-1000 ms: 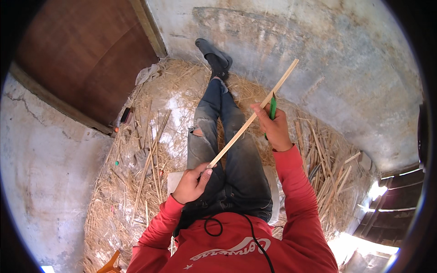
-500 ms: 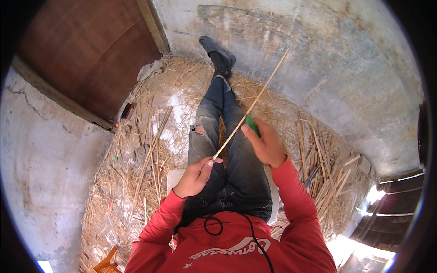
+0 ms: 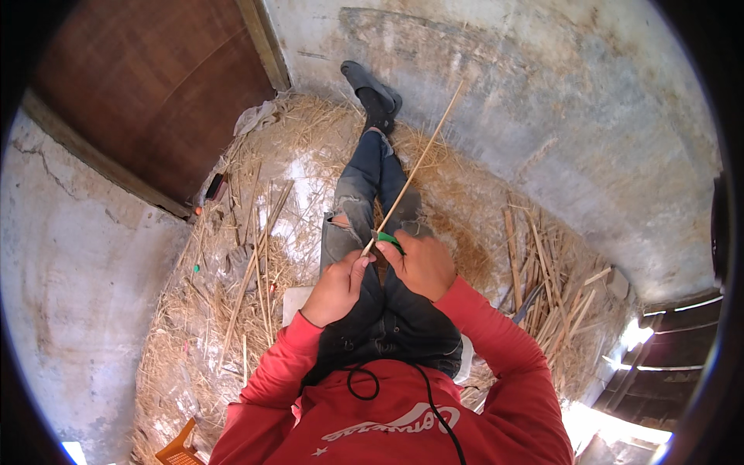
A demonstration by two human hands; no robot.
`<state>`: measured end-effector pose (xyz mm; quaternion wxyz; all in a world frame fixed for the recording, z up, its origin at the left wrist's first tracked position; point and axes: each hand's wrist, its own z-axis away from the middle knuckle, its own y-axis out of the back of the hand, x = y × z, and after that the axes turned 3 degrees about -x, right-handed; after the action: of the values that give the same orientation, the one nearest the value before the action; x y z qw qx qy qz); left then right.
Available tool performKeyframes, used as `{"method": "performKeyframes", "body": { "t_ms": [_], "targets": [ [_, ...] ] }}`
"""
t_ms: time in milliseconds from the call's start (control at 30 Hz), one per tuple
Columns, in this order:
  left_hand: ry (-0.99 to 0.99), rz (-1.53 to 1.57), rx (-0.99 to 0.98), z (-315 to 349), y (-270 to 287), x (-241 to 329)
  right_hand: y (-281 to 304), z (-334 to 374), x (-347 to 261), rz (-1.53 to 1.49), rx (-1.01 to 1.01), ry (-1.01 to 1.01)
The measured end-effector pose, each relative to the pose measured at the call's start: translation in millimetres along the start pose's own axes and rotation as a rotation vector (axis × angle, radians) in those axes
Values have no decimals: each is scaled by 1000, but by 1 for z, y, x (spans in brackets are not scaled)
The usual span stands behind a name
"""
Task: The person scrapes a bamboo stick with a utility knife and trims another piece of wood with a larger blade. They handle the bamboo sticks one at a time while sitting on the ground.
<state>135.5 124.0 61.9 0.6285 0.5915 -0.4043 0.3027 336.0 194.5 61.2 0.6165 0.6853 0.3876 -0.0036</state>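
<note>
My left hand (image 3: 335,292) is closed round the near end of a long, thin, pale stick (image 3: 422,160). The stick slants up and away to the right, over my crossed legs. My right hand (image 3: 424,265) grips a small green-handled knife (image 3: 390,239). Its short grey blade lies against the stick, close to my left fingertips. Part of the handle is hidden by my right fingers, and the stick's lower end is mostly covered by my left hand.
Straw and shavings (image 3: 457,232) litter the floor. Split wooden strips (image 3: 554,306) are heaped at the right, with more strips (image 3: 260,271) at the left. An orange plastic object (image 3: 178,448) stands at lower left. A pale wall (image 3: 589,139) curves round the far side.
My right hand and the knife have come down the stick toward my left hand. The far tip of the stick has swung left.
</note>
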Motion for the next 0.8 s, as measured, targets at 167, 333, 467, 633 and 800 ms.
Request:
{"method": "performKeyframes", "body": {
  "t_ms": [167,333,467,633,800],
  "targets": [
    [9,-118,-18,-1,22,9,5,-19,-1,61,-9,-164],
    [55,-13,-149,65,46,-11,73,-44,179,25,288,-559],
    [209,-25,-147,61,51,-10,83,-22,140,-45,228,-463],
    [82,-3,-99,30,38,-1,50,4,21,-91,50,-33],
    [17,-101,-57,14,23,12,5,26,-37,-163,-112,56]
  ]
}}
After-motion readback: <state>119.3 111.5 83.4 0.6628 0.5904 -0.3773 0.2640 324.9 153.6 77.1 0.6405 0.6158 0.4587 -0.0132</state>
